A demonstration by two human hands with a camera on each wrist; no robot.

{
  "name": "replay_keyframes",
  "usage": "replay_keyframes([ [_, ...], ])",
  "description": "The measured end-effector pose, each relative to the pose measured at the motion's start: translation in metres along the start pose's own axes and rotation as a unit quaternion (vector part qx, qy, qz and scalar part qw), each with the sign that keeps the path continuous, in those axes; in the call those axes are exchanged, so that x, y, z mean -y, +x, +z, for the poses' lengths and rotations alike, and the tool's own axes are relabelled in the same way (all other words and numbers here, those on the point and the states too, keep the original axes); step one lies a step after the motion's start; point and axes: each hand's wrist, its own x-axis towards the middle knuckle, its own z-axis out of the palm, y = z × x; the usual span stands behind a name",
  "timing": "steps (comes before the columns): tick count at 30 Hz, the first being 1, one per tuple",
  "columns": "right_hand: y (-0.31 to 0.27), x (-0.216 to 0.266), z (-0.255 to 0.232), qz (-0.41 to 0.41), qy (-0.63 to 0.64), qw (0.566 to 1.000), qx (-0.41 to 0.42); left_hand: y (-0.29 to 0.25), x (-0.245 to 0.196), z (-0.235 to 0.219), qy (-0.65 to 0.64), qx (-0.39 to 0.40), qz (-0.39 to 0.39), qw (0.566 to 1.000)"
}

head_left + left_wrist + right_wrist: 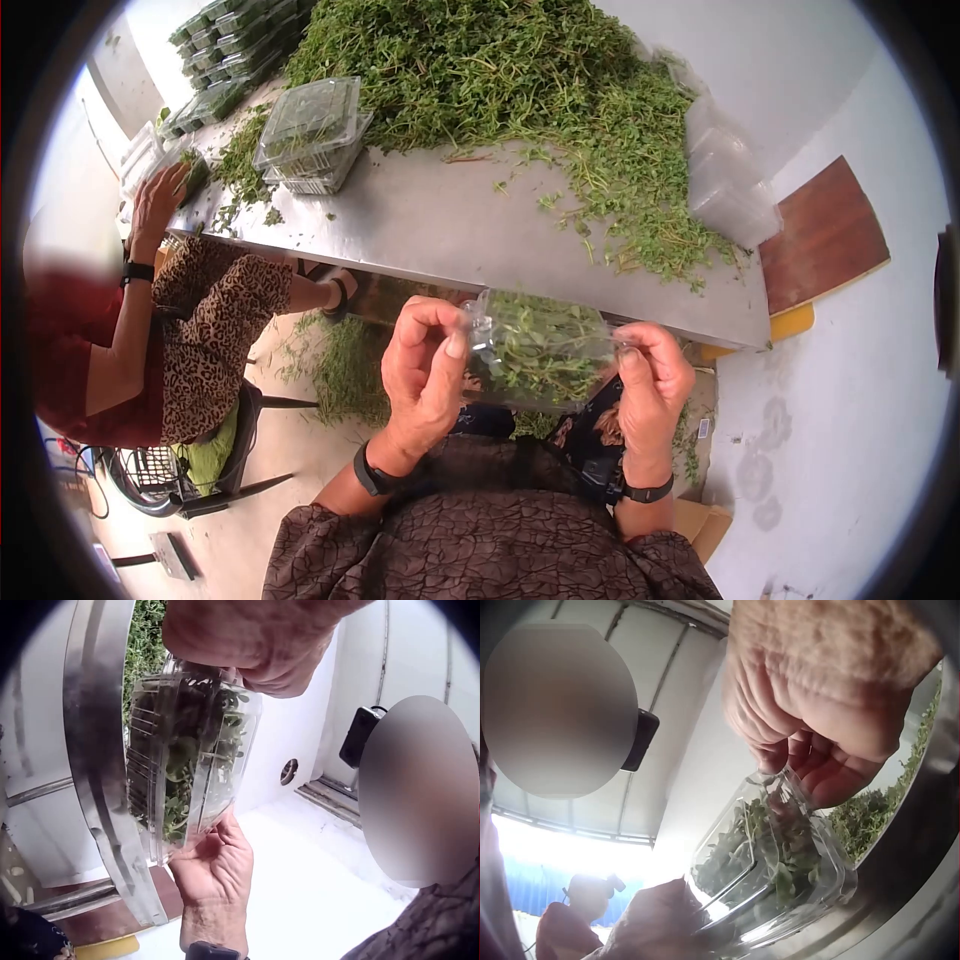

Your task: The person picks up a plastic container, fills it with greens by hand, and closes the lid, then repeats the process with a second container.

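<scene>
A clear plastic clamshell box (545, 350) filled with green leafy sprigs is held up in front of the table's near edge. At its left end, my left hand (425, 365) pinches the rim between thumb and fingers. The other end is pinched by my right hand (652, 385), thumb toward me. In the left wrist view the ribbed side of the box (180, 772) spans the two hands, and leaves press against the plastic. The right wrist view has fingertips (776, 756) right at the box's corner.
A large heap of greens (480, 70) covers the back of the metal table (430, 210). Stacked boxes (315, 130) stand left, more clear containers (730, 180) right. Another person's hand (155, 205) is at a box on the far left. Loose greens (345, 370) lie under the table.
</scene>
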Motion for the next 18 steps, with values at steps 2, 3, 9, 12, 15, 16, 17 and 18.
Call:
replay_keyframes([
  [2, -0.002, 0.004, -0.002, -0.004, -0.008, 1.0, -0.005, 0.001, -0.007, 0.0, 0.023, 0.039, 0.054, 0.998],
  [3, -0.003, 0.005, -0.003, -0.037, -0.019, 0.999, -0.009, 0.0, -0.008, 0.002, 0.024, 0.025, 0.064, 0.997],
  [9, -0.005, 0.012, -0.005, -0.118, -0.051, 0.992, -0.011, -0.001, -0.025, -0.001, 0.096, 0.033, 0.122, 0.987],
  [12, -0.007, 0.013, -0.004, -0.135, -0.062, 0.989, -0.007, -0.002, -0.031, -0.002, 0.103, 0.027, 0.126, 0.986],
  [15, -0.008, 0.016, -0.003, -0.142, -0.07, 0.987, 0.001, -0.003, -0.035, -0.005, 0.113, 0.024, 0.122, 0.986],
  [16, -0.009, 0.016, -0.002, -0.145, -0.07, 0.987, 0.004, -0.003, -0.036, -0.005, 0.129, 0.024, 0.126, 0.983],
  [17, -0.01, 0.017, -0.002, -0.145, -0.07, 0.987, 0.003, -0.003, -0.039, -0.005, 0.128, 0.024, 0.126, 0.983],
  [18, -0.01, 0.017, -0.001, -0.141, -0.065, 0.988, 0.006, -0.004, -0.042, -0.005, 0.126, 0.025, 0.089, 0.988],
])
